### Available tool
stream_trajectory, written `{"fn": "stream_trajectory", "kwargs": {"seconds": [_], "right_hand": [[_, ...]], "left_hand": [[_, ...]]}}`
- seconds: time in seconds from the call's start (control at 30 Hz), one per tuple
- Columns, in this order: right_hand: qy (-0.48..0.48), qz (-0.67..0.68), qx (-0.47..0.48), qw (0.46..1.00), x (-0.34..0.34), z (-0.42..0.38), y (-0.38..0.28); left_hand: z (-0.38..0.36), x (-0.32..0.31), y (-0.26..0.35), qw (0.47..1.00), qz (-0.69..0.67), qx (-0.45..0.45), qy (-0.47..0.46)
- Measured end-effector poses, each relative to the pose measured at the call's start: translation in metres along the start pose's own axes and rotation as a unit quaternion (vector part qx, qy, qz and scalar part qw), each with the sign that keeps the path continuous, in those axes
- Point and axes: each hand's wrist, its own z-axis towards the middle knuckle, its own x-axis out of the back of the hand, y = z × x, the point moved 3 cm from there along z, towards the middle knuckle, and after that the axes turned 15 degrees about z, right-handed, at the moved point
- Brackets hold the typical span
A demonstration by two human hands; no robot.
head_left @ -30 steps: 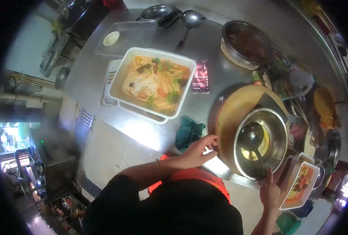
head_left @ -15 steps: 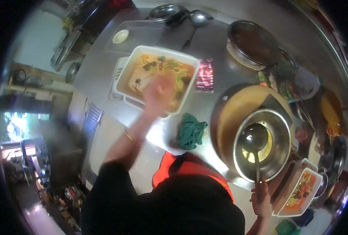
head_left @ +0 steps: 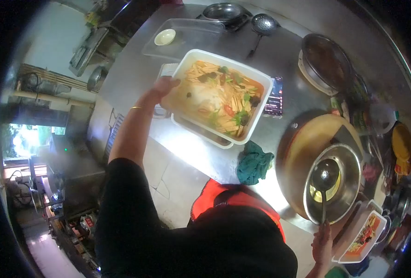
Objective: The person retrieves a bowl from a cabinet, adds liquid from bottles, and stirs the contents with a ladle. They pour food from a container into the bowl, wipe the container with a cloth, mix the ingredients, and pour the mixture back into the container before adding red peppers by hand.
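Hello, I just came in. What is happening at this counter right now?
A person stands at a steel counter. The left hand grips the near-left edge of a large white tub filled with noodles and vegetables in orange broth. The right hand holds the handle of a ladle that rests in a steel bowl with a little yellow liquid. A green cloth lies between tub and bowl.

A single head-worn camera looks steeply down over the wearer's dark-clad chest onto a steel tabletop, its fisheye lens bending the scene inside a black circular border. The white tray sits near centre, the metal bowl lower right, and a floor area falls away at left.
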Motion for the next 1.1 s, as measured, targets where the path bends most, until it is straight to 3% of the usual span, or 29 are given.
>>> {"fn": "stream_trajectory", "kwargs": {"seconds": [0.03,0.1,0.2,0.27,0.33,0.37,0.47,0.57,0.7,0.8,0.83,0.93,0.97,1.07,1.1], "right_hand": [[0.0,0.01,-0.028,1.0,-0.004,-0.002,-0.009],[0.018,0.031,0.014,0.999,0.0,0.004,0.035],[0.051,-0.039,0.136,0.989,-0.009,0.002,0.03],[0.069,-0.022,0.174,0.982,-0.011,0.003,0.032],[0.025,0.114,0.14,0.983,-0.007,0.021,0.073],[-0.016,0.186,0.107,0.977,0.001,0.032,0.094],[0.05,-0.09,0.201,0.974,0.0,0.01,0.025],[0.02,-0.235,0.109,0.966,0.0,-0.015,-0.03],[0.122,-0.15,0.29,0.937,-0.012,-0.018,-0.014],[0.098,-0.163,0.098,0.977,0.003,-0.019,0.004],[0.124,-0.164,0.119,0.971,0.006,-0.022,0.008],[0.122,0.109,-0.011,0.986,0.003,-0.031,0.006],[0.119,0.188,0.039,0.974,0.004,-0.026,0.036],[0.13,0.128,-0.132,0.974,-0.003,-0.042,0.001],[0.111,0.316,-0.107,0.936,-0.012,-0.036,0.016]], "left_hand": [[-0.013,0.003,0.009,1.0,-0.018,-0.008,0.003],[-0.027,0.004,-0.01,0.995,-0.088,0.035,0.02],[-0.08,0.008,-0.021,0.977,-0.195,0.057,0.067],[-0.127,-0.009,-0.009,0.923,-0.382,-0.014,0.048],[-0.134,-0.024,0.009,0.945,-0.303,0.092,0.08],[-0.121,-0.043,0.012,0.924,-0.358,0.092,0.101],[-0.088,-0.065,0.015,0.885,-0.449,0.086,0.092],[-0.087,-0.058,0.015,0.872,-0.471,0.088,0.103],[-0.086,-0.034,-0.033,0.9,-0.413,0.094,0.102],[-0.087,-0.016,-0.038,0.923,-0.364,0.097,0.081],[-0.088,-0.01,-0.033,0.93,-0.347,0.096,0.078],[-0.065,-0.006,-0.045,0.938,-0.338,0.071,0.037],[-0.062,-0.005,-0.038,0.948,-0.306,0.078,0.029],[-0.045,-0.006,-0.023,0.969,-0.226,0.099,0.007],[-0.022,-0.012,-0.045,0.972,-0.21,0.108,0.0]]}}
